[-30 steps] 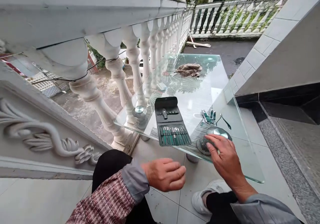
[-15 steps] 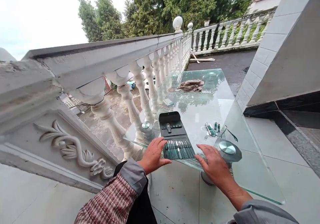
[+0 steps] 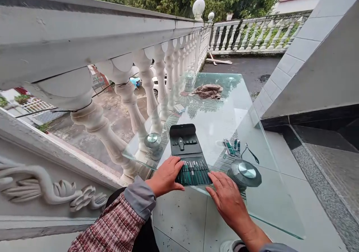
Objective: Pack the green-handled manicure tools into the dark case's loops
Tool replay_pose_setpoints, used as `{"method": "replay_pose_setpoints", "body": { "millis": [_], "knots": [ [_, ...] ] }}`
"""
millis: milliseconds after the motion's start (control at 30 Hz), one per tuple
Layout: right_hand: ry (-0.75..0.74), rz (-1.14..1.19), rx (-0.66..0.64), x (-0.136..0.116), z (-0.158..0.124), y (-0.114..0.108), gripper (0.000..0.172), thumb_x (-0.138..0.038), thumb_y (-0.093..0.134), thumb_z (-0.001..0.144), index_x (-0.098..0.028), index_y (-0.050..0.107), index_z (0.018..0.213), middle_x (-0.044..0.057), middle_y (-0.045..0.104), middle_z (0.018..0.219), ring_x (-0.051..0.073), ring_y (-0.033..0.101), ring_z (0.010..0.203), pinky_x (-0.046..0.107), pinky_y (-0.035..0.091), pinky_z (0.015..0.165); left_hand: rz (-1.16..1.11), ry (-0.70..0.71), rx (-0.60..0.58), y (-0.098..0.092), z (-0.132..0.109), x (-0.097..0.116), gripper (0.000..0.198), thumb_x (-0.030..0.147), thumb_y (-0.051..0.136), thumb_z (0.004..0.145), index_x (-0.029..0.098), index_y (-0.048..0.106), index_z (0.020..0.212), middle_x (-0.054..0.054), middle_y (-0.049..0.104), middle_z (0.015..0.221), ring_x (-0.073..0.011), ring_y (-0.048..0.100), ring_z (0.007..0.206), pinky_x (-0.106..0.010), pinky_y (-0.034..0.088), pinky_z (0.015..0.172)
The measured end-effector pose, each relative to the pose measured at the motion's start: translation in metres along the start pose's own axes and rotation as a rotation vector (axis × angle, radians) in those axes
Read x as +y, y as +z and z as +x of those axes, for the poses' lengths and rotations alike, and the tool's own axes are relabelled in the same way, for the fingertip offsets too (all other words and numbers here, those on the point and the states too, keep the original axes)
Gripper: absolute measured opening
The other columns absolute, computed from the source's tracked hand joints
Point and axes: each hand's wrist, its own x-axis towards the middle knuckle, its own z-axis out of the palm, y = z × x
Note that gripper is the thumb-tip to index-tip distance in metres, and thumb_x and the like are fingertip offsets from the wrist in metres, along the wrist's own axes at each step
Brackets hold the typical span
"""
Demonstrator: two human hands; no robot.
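An unfolded black manicure case (image 3: 193, 155) lies on the glass table (image 3: 213, 121), near its front edge. Several slim green-handled manicure tools (image 3: 193, 172) sit in a row in its lower panel, and one wider dark tool (image 3: 181, 143) is in the upper panel. At the case's lower left edge rests my left hand (image 3: 167, 176), thumb spread from the fingers. My right hand (image 3: 227, 196) has its fingertips by the lower right corner, thumb also apart. Neither hand grips anything. Nail clippers (image 3: 231, 147) and a pair of nippers (image 3: 251, 154) lie to the right.
Round metal supports (image 3: 246, 172) show under the glass. A crumpled brown cloth (image 3: 208, 91) lies toward the far end, with a small flat box (image 3: 179, 108) nearer the left side. A white balustrade (image 3: 127, 106) runs along the left; a tiled slanting wall (image 3: 303, 57) stands right.
My right hand has come in from the right to the case's lower right corner. My left hand stays at the left edge. The view has tilted down and shifted.
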Motion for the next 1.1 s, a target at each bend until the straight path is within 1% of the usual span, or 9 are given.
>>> {"method": "replay_pose_setpoints", "body": {
  "millis": [167, 333, 467, 533, 600, 733, 833, 967, 1100],
  "knots": [
    [0.013, 0.035, 0.010, -0.003, 0.001, -0.005, 0.035, -0.036, 0.048, 0.090, -0.019, 0.057, 0.119, 0.011, 0.063, 0.115, 0.027, 0.052, 0.113, 0.045, 0.042, 0.093, 0.031, -0.041, -0.016, 0.002, 0.003, 0.003, 0.099, 0.036, 0.091, 0.041, 0.019, 0.041, 0.124, -0.016, 0.051, 0.124, -0.0326, 0.051, 0.115, -0.049, 0.044, 0.096],
    [0.147, 0.188, -0.020, -0.005, 0.031, -0.019, 0.028, -0.028, 0.043, 0.092, -0.020, 0.059, 0.113, 0.009, 0.066, 0.101, 0.022, 0.059, 0.097, 0.040, 0.048, 0.083, 0.031, -0.018, -0.121, -0.018, 0.017, 0.001, 0.104, 0.043, 0.089, 0.044, 0.021, 0.038, 0.132, -0.017, 0.050, 0.127, -0.0332, 0.052, 0.114, -0.046, 0.047, 0.093],
    [0.230, 0.260, -0.008, -0.004, 0.058, -0.017, 0.026, -0.025, 0.042, 0.092, -0.018, 0.059, 0.110, 0.009, 0.066, 0.099, 0.022, 0.058, 0.095, 0.038, 0.049, 0.081, 0.096, 0.011, -0.138, -0.030, 0.042, 0.010, 0.085, 0.048, 0.082, 0.057, 0.018, 0.044, 0.128, -0.016, 0.053, 0.126, -0.0321, 0.053, 0.113, -0.044, 0.049, 0.092],
    [0.224, 0.242, 0.006, -0.005, 0.063, -0.011, 0.026, -0.023, 0.042, 0.091, -0.018, 0.060, 0.109, 0.009, 0.066, 0.098, 0.022, 0.057, 0.094, 0.039, 0.048, 0.080, 0.119, 0.042, -0.090, -0.024, 0.052, 0.016, 0.069, 0.044, 0.078, 0.066, 0.017, 0.049, 0.122, -0.014, 0.057, 0.121, -0.0305, 0.055, 0.111, -0.044, 0.049, 0.093],
    [0.202, 0.213, 0.007, -0.006, 0.062, -0.005, 0.026, -0.022, 0.040, 0.091, -0.018, 0.060, 0.108, 0.009, 0.065, 0.098, 0.022, 0.057, 0.094, 0.039, 0.047, 0.080, 0.138, 0.095, -0.026, -0.010, 0.058, 0.020, 0.062, 0.045, 0.073, 0.072, 0.017, 0.049, 0.122, -0.016, 0.055, 0.125, -0.0311, 0.051, 0.118, -0.046, 0.046, 0.098],
    [0.166, 0.166, 0.002, -0.009, 0.059, 0.000, 0.027, -0.020, 0.038, 0.092, -0.017, 0.060, 0.107, 0.010, 0.065, 0.094, 0.022, 0.056, 0.092, 0.038, 0.045, 0.079, 0.141, 0.160, -0.043, 0.021, 0.059, 0.018, 0.075, 0.051, 0.072, 0.071, 0.011, 0.046, 0.128, -0.022, 0.048, 0.134, -0.0336, 0.043, 0.127, -0.047, 0.040, 0.104],
    [0.152, 0.153, -0.014, -0.008, 0.064, -0.002, 0.028, -0.018, 0.037, 0.092, -0.018, 0.061, 0.104, 0.009, 0.065, 0.089, 0.021, 0.056, 0.089, 0.037, 0.044, 0.078, 0.122, 0.150, -0.056, 0.030, 0.060, 0.016, 0.077, 0.054, 0.071, 0.070, 0.009, 0.046, 0.128, -0.022, 0.051, 0.132, -0.0334, 0.046, 0.124, -0.047, 0.041, 0.103],
    [0.163, 0.162, 0.033, 0.018, 0.072, -0.017, 0.027, -0.018, 0.039, 0.092, -0.018, 0.061, 0.106, 0.008, 0.065, 0.089, 0.021, 0.057, 0.088, 0.036, 0.045, 0.079, 0.129, 0.136, -0.060, 0.029, 0.065, 0.019, 0.078, 0.056, 0.071, 0.068, 0.010, 0.048, 0.127, -0.022, 0.052, 0.130, -0.0341, 0.050, 0.120, -0.047, 0.044, 0.099],
    [0.305, -0.032, 0.187, 0.084, 0.065, -0.037, 0.027, -0.027, 0.042, 0.091, -0.018, 0.061, 0.107, 0.012, 0.064, 0.100, 0.025, 0.056, 0.097, 0.044, 0.043, 0.088, 0.134, 0.118, -0.059, 0.031, 0.067, 0.031, 0.085, 0.062, 0.072, 0.063, 0.010, 0.048, 0.125, -0.023, 0.052, 0.128, -0.0345, 0.050, 0.119, -0.044, 0.043, 0.099]
  ]
}}
